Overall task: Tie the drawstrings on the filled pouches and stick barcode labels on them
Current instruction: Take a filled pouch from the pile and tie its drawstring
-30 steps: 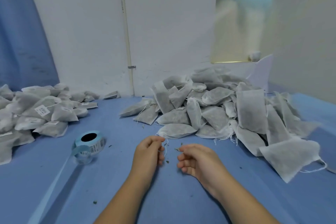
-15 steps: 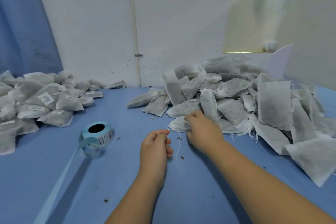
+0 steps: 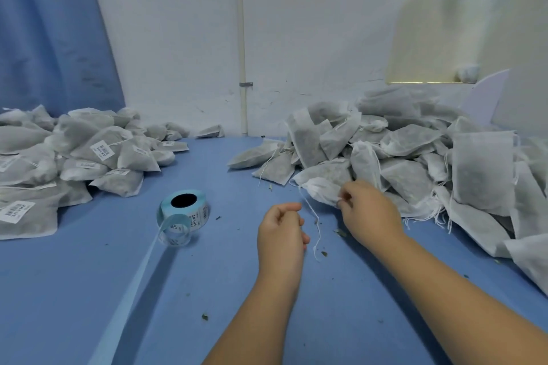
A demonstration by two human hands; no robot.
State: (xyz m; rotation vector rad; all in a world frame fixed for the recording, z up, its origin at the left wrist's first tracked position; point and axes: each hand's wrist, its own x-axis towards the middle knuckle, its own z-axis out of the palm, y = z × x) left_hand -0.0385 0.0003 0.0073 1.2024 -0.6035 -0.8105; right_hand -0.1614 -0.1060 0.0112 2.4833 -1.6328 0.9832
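A big heap of unlabelled grey-white filled pouches (image 3: 415, 151) lies at the right on the blue table (image 3: 207, 290). My right hand (image 3: 369, 212) pinches the mouth end of one pouch (image 3: 321, 190) at the heap's front edge. Its white drawstring (image 3: 314, 225) trails down onto the table. My left hand (image 3: 281, 228) hovers beside the string with fingers curled; whether it holds the string I cannot tell. A roll of barcode labels (image 3: 185, 210) on blue backing stands left of my hands.
A pile of labelled pouches (image 3: 74, 157) fills the left side. A strip of blue backing tape (image 3: 127, 299) runs from the roll toward the near edge. Small dry herb crumbs (image 3: 339, 232) dot the table. A white wall stands behind.
My right hand reached from beside the left hand to the heap and took hold of a pouch's end, now drawing it slightly toward me. The left hand stayed put.
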